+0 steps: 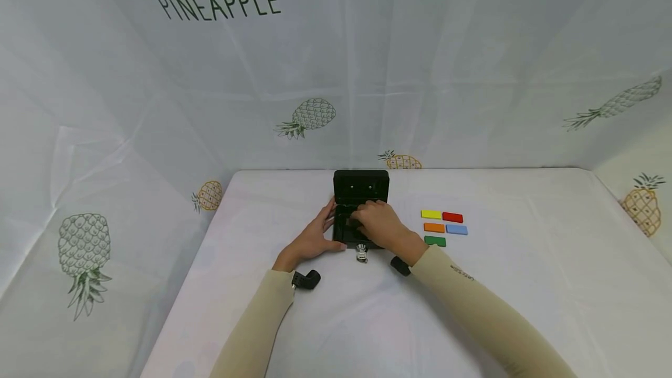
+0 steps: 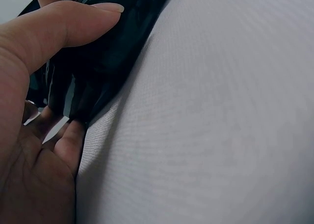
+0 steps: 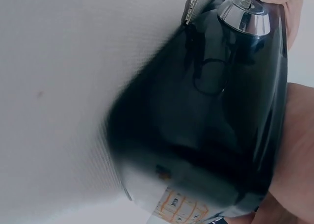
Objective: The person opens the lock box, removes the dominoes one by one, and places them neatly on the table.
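Observation:
A small black cash box (image 1: 343, 235) stands on the white table with its lid (image 1: 361, 184) raised at the back. My left hand (image 1: 312, 239) grips its left side, fingers along the side wall and thumb (image 2: 83, 22) at the front corner. My right hand (image 1: 380, 225) reaches down into the box with bent fingers. Its fingertips are hidden, and whatever they touch inside does not show. A silver lock (image 3: 244, 17) sits on the glossy front wall with a key in it. More keys (image 1: 361, 254) hang in front of the box.
Right of the box lie several flat coloured blocks: yellow (image 1: 431, 214), red (image 1: 452, 217), orange (image 1: 434, 227), blue (image 1: 457, 230) and green (image 1: 435, 241). The right forearm passes close to the green one. A pineapple-print sheet (image 1: 236, 86) hangs behind the table.

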### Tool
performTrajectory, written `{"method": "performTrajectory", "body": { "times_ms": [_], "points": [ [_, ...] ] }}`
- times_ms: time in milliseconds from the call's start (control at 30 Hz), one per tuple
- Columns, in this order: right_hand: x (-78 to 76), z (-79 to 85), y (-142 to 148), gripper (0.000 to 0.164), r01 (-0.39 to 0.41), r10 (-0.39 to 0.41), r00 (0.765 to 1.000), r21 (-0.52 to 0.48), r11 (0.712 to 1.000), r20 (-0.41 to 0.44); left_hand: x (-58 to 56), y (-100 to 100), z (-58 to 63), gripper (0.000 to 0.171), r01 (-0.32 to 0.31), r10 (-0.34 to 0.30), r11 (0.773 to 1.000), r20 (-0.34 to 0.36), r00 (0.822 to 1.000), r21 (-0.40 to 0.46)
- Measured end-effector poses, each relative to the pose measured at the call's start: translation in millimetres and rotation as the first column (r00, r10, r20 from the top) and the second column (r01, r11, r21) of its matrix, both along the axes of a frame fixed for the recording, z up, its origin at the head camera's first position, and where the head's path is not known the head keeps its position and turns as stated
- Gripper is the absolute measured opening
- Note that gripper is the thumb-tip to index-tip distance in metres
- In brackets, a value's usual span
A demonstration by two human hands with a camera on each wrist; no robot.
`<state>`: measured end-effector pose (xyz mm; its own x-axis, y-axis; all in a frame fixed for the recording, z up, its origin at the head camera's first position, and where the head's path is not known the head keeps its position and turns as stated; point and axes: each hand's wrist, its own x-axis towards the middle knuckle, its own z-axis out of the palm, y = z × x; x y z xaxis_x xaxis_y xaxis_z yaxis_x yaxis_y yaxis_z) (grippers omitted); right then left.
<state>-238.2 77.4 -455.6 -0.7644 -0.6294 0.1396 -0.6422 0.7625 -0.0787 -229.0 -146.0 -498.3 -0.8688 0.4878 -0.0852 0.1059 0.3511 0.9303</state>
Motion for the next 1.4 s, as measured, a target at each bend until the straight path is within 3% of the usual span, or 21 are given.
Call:
{"method": "performTrajectory", "body": {
  "times_ms": [367, 767, 1133, 1400],
  "points": [
    [6.4, 5.5, 10.2, 0.019, -0.001, 0.0, 0.999, -0.032, 0.999, -0.039, 0.3, -0.9, -1.6, 0.124, 0.002, -0.002, 1.0, -0.01, 1.0, 0.008],
    [22.6, 16.3, 47.0, 0.024, 0.023, -0.033, 0.996, -0.126, 0.992, -0.079, -1.0, 0.9, -2.5, 0.124, 0.004, -0.004, 1.0, -0.025, 1.0, -0.002],
    [36.2, 15.5, 96.5, 0.026, -0.032, -0.016, 0.98, -0.235, 0.971, -0.198, -0.3, 1.2, -1.9, 0.123, 0.0, -0.001, 1.0, -0.014, 1.0, -0.017],
    [47.2, 7.7, 140.6, 0.03, -0.013, -0.044, 0.97, -0.235, 0.972, -0.239, -1.0, 0.7, -2.2, 0.124, -0.001, 0.001, 1.0, -0.013, 1.0, -0.023]
  ]
}}
